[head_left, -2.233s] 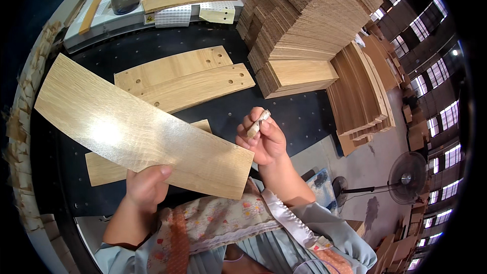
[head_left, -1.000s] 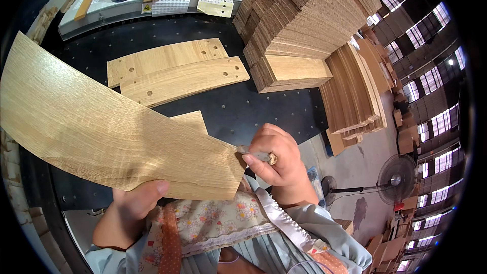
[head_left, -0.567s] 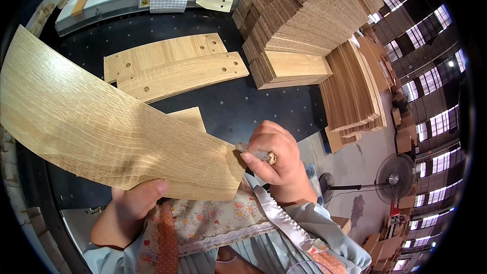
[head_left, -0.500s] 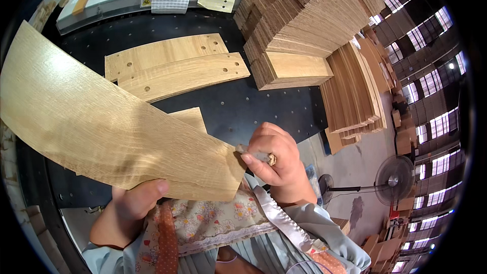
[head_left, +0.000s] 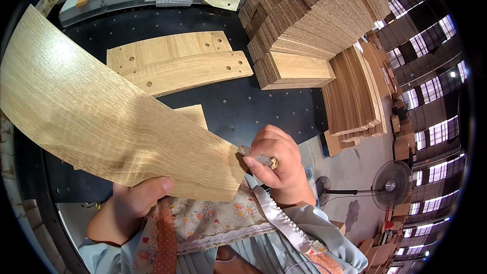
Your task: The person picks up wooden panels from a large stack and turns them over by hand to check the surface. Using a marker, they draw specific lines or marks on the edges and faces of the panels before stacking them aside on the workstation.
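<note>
Right hand fingers pinch small block at veneer sheet edge | left hand grips sheet

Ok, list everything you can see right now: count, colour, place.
held wood panel: one, light oak, lifted across the left, above the table
small pale piece: one, pinched at the panel's right end
drilled boards: two, light wood, flat on the table
black table: one, dotted with holes
panel stacks: several, tan, upper right
floor fan: one, right
floral apron: one, bottom
left hand: grip under the panel's lower edge
right hand: grip closed on the small piece
</note>
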A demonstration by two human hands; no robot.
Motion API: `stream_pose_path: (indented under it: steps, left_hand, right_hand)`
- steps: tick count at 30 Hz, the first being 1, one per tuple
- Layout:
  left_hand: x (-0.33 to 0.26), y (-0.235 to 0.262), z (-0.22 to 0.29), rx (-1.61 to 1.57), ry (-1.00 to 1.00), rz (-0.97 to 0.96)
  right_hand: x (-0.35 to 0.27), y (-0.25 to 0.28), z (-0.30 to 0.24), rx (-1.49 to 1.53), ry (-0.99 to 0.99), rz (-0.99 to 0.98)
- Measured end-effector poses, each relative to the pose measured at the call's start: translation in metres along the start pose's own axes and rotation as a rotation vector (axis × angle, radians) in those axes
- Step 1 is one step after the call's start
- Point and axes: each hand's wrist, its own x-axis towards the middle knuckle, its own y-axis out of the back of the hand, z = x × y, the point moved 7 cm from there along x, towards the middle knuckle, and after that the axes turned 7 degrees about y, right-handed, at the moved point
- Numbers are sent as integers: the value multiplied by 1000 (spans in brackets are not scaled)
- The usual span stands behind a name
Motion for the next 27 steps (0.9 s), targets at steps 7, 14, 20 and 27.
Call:
stream_pose_path:
  steps: [7, 14, 20, 27]
  left_hand:
    - [1, 5, -3, -3, -39, -11]
    - [3, 4, -3, -7, -60, -36]
    - [2, 5, -1, 22, -82, -30]
    - [1, 3, 0, 57, -103, -23]
  right_hand:
    - [2, -2, 0, 14, -8, 3]
    - [-2, -2, 3, 24, -26, 3]
    - [2, -3, 3, 31, -22, 0]
    - [-2, -3, 4, 28, -35, -2]
